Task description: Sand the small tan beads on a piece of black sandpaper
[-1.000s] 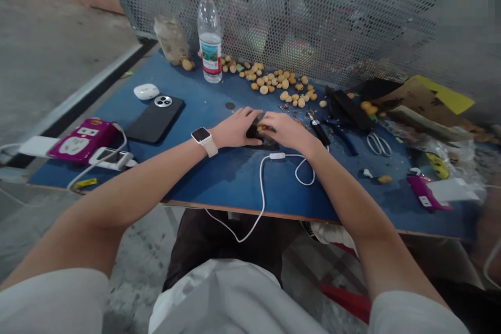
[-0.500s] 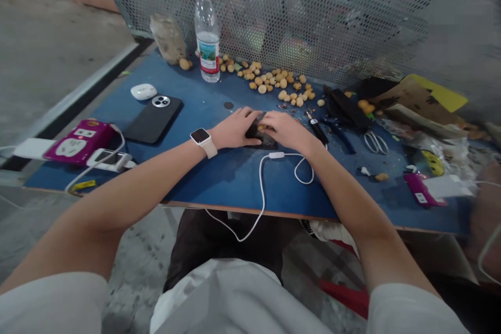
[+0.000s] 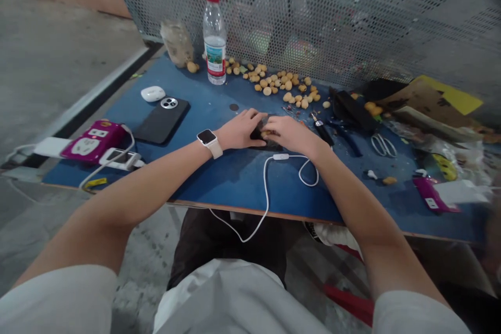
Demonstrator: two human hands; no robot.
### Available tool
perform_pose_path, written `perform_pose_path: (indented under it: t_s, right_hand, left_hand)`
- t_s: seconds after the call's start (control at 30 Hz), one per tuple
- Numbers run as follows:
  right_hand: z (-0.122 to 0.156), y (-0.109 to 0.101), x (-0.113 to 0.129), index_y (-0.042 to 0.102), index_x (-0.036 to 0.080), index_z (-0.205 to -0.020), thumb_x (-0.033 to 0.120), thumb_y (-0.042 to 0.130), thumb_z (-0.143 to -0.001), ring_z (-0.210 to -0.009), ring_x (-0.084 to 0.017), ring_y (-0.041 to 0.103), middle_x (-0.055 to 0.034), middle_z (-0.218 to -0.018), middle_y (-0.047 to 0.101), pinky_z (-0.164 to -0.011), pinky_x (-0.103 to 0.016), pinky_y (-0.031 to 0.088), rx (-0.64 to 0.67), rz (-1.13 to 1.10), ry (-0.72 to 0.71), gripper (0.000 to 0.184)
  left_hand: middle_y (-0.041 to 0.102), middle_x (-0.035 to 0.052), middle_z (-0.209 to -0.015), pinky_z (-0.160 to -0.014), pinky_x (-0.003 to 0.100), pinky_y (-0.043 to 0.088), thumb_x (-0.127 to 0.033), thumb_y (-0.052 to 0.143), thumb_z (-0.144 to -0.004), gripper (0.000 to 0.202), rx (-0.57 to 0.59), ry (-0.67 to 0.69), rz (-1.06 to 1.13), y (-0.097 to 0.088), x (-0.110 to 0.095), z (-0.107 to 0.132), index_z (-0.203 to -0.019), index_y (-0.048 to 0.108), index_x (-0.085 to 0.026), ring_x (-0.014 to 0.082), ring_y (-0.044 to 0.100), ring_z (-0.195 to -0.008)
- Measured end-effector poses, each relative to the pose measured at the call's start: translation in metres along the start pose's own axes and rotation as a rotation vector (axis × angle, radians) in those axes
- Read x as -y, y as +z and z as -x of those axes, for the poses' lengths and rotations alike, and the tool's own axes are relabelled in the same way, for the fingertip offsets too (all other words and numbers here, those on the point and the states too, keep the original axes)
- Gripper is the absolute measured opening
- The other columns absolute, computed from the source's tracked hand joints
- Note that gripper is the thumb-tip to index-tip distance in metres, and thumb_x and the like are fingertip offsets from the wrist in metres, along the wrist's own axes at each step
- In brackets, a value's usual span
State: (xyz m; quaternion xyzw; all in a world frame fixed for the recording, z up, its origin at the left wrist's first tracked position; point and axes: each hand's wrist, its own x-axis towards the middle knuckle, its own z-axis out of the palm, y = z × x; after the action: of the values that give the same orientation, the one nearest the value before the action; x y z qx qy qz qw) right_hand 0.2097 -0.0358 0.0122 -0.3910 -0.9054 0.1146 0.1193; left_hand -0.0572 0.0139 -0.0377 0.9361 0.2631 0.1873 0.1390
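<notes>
On the smooth blue worktop (image 3: 219, 177), the left hand (image 3: 243, 129) is curving, its thumb and fingers standing apart around a dark piece (image 3: 275, 146). A small, rounded tan piece (image 3: 265, 133) is lying there, between the two hands. The right hand (image 3: 293, 136) is arching over it; whether it is pinching, I cannot tell. Behind, roundish tan balls (image 3: 287, 84) are lying scattered near a clear plastic bottle (image 3: 215, 36).

Small, rounded tan piece (image 3: 265, 133), mostly hidden from me by the bare right hand (image 3: 290, 134); dark, flat pad (image 3: 256, 133) partly covered.
</notes>
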Motion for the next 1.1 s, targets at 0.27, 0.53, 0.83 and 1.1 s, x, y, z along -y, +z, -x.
perform_pose_path:
  t_s: [0.27, 0.53, 0.83, 1.1]
  right_hand:
    - [0.001, 0.013, 0.003, 0.096, 0.020, -0.127, 0.015, 0.070, -0.122, -0.135, -0.039, 0.082, -0.0198, -0.136, 0.090, -0.121, -0.055, 0.068, -0.092, 0.017, 0.034, 0.027]
    - [0.009, 0.009, -0.021, 0.100, 0.029, -0.132, 0.022, 0.082, -0.115, -0.137, -0.041, 0.086, -0.0142, -0.141, 0.098, -0.128, -0.065, 0.067, -0.151, -0.139, 0.016, 0.026]
    - [0.018, 0.000, -0.044, 0.096, 0.030, -0.129, 0.038, 0.091, -0.109, -0.127, -0.041, 0.083, -0.0125, -0.130, 0.097, -0.124, -0.066, 0.066, -0.174, -0.152, 0.101, 0.022]
    - [0.015, 0.004, -0.051, 0.097, 0.028, -0.127, 0.045, 0.080, -0.118, -0.127, -0.041, 0.084, -0.0151, -0.133, 0.097, -0.133, -0.070, 0.057, -0.202, -0.092, 0.082, 0.026]
  left_hand:
    - [0.067, 0.0280, -0.173, -0.143, 0.069, 0.053, -0.066, 0.082, -0.118, 0.085, 0.019, 0.002, 0.019, -0.001, -0.001, 0.000, -0.183, 0.057, -0.017, 0.0507, 0.068, -0.160]
    - [0.066, 0.0295, -0.179, -0.147, 0.073, 0.050, -0.063, 0.083, -0.115, 0.090, 0.019, -0.034, 0.024, -0.002, -0.004, 0.002, -0.187, 0.053, -0.018, 0.0528, 0.064, -0.169]
    - [0.064, 0.0286, -0.182, -0.149, 0.072, 0.049, -0.066, 0.083, -0.115, 0.095, 0.046, -0.083, 0.011, -0.004, -0.009, 0.002, -0.191, 0.051, -0.019, 0.0529, 0.065, -0.170]
    - [0.065, 0.0285, -0.179, -0.150, 0.074, 0.047, -0.064, 0.083, -0.115, 0.094, 0.056, -0.085, 0.005, -0.005, -0.012, 0.001, -0.190, 0.052, -0.017, 0.0526, 0.065, -0.167]
